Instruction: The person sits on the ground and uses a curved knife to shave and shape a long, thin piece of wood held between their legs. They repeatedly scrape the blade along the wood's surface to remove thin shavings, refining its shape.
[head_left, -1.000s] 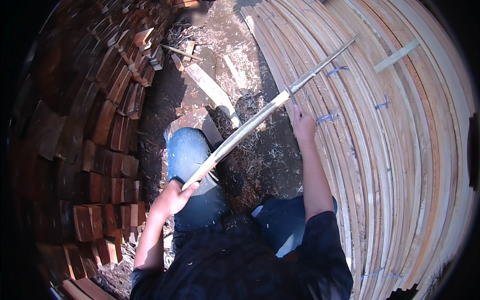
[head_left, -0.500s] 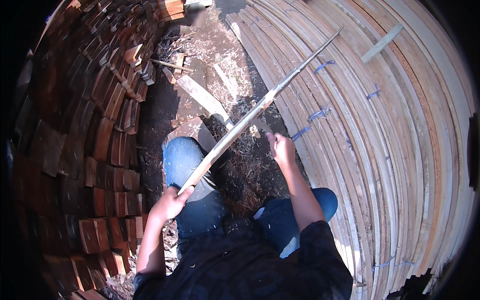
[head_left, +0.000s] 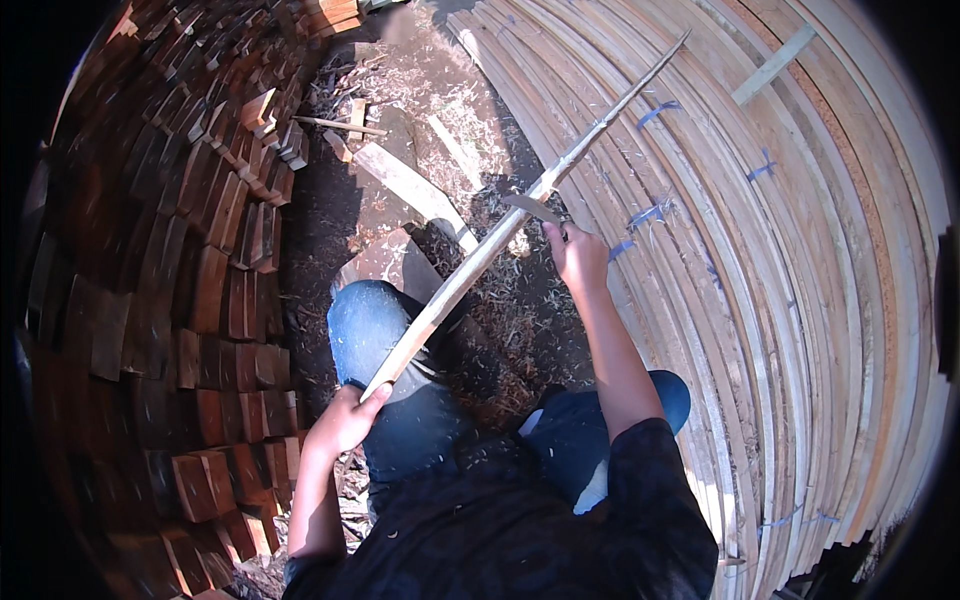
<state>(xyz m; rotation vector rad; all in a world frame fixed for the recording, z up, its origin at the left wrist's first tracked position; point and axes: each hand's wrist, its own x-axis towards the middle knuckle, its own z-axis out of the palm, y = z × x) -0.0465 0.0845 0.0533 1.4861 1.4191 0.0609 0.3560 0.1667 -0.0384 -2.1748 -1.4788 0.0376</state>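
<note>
A long wooden pole [head_left: 474,265] slants from my left knee up to the far right, pale and peeled along much of its length and tapering to a thin dark tip. Its thick near end is gripped by my left hand [head_left: 342,420], with the thumb on top, beside my left thigh. My right hand [head_left: 580,258] is closed round the handle of a knife [head_left: 535,208], mostly hidden in the fist. The blade lies across the pole about midway along, its end reaching past the left side of the wood.
Stacked reddish-brown timber blocks [head_left: 210,280] rise on the left. Long pale planks [head_left: 740,250] with blue ties lie stacked on the right. Between them, the ground [head_left: 440,60] carries wood shavings, a loose board [head_left: 410,190] and scraps. My bent knees frame the near middle.
My right hand has risen slightly and brought the knife blade up against the pole. My left hand keeps its hold on the near end, with the view shifted a little.
</note>
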